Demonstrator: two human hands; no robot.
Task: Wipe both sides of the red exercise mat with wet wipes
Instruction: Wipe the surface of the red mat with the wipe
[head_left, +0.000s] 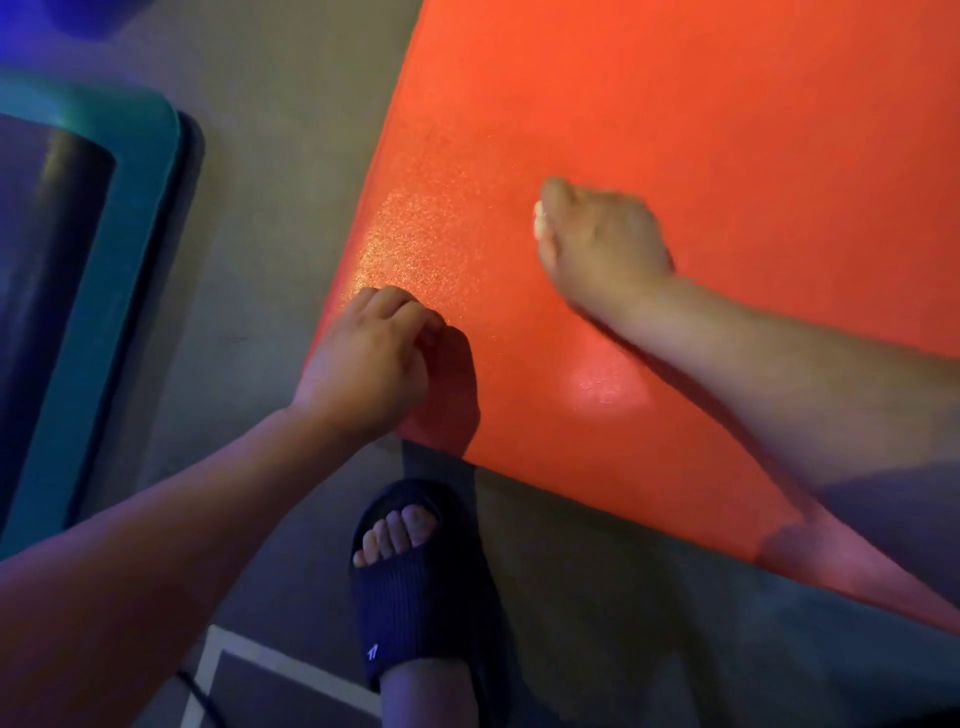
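Here, in the head view, the red mat lies flat on the grey floor, filling the upper right, its near left corner just in front of a foot in a dark slipper; the left hand grips that corner, fingers curled over the edge and thumb beneath, so the corner bends up a little off the floor; the right hand rests further in on the mat's top face, blurred, its fingers bunched round a white wet wipe, which shows only at the fingertips and touches the mat; a grainy damp sheen sits between the two hands, near the left edge. A teal mat with a dark roll on it lies well apart to the left.

The step in hand looks to be wiping the upward face, the corner pinned for steadiness; most of the visible face shows no such sheen, so this side seems far from done. Next, the wipe needs broad, pressed strokes across the dry area; the turn-over comes only after that.
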